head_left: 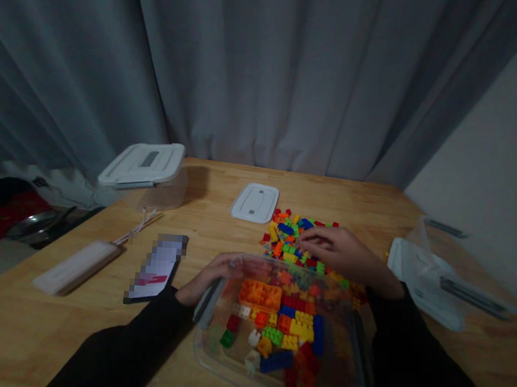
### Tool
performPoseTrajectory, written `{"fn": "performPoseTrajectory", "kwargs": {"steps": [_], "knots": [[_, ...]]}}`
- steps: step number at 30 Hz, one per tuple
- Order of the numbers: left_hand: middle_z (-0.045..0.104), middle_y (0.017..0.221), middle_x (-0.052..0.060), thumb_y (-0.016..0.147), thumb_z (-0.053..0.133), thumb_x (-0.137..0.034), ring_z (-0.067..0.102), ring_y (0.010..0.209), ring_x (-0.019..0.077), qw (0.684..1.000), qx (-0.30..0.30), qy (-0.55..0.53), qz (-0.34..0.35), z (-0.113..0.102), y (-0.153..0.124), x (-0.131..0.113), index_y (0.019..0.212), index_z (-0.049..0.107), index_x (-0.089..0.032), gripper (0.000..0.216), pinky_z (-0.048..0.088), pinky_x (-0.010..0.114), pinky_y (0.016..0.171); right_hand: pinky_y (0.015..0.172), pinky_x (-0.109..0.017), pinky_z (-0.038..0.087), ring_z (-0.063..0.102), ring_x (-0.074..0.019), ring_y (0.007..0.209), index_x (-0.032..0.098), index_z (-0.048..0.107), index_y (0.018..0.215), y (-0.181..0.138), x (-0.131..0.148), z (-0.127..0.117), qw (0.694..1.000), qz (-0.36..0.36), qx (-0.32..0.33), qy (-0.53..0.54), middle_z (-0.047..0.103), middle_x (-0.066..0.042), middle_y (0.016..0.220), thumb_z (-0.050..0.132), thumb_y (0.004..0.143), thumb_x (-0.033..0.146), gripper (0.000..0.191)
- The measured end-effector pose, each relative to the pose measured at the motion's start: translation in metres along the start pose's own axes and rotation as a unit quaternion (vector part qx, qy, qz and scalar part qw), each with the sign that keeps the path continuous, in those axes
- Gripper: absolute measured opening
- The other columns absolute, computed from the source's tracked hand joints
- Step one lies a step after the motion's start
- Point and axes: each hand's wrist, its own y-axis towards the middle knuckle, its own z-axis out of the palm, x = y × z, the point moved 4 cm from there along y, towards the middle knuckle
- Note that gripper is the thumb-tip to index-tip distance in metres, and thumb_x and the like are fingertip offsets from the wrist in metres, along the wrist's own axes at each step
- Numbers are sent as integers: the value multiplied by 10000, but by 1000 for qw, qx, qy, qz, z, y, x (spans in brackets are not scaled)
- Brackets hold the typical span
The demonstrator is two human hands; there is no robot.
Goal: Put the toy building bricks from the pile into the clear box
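A clear plastic box (210,356) stands close in front of me, holding several building bricks, among them an orange one (259,295), a yellow one (302,330) and a blue one (277,362). My left hand (216,273) grips the box at its far left corner, its fingers along the rim. Beyond the box lies a heap of loose coloured bricks (286,229). Over that heap is my right hand (337,250), its fingers bent and close together at the bricks. Whatever lies between those fingertips is too small to make out.
A white lid (255,203) lies flat behind the heap. At the left are a lidded box (163,189), a phone (156,269) and a white power strip (78,267) with its cable. Another clear box (463,263) rests on its side at the right, by a white lid (430,284).
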Motion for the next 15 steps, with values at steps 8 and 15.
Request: {"fn": "performPoseTrajectory", "kwargs": {"steps": [8, 15], "knots": [[814, 1152, 71, 766, 633, -158, 711, 1142, 320, 1000, 1, -2, 1, -5, 0, 6, 1088, 833, -208, 383, 458, 418, 1104, 817, -321, 527, 726, -223, 941, 183, 764, 1049, 0, -57, -37, 988, 47, -84, -122, 790, -83, 1071, 573, 975, 314, 243], [804, 1184, 91, 756, 629, -162, 704, 1161, 324, 1000, 15, -1, 1, -4, 0, 5, 1108, 823, -194, 404, 443, 440, 1122, 751, -286, 485, 710, -217, 862, 146, 764, 1046, 8, -88, -22, 979, 84, 6, -185, 789, -113, 1018, 583, 933, 237, 232]]}}
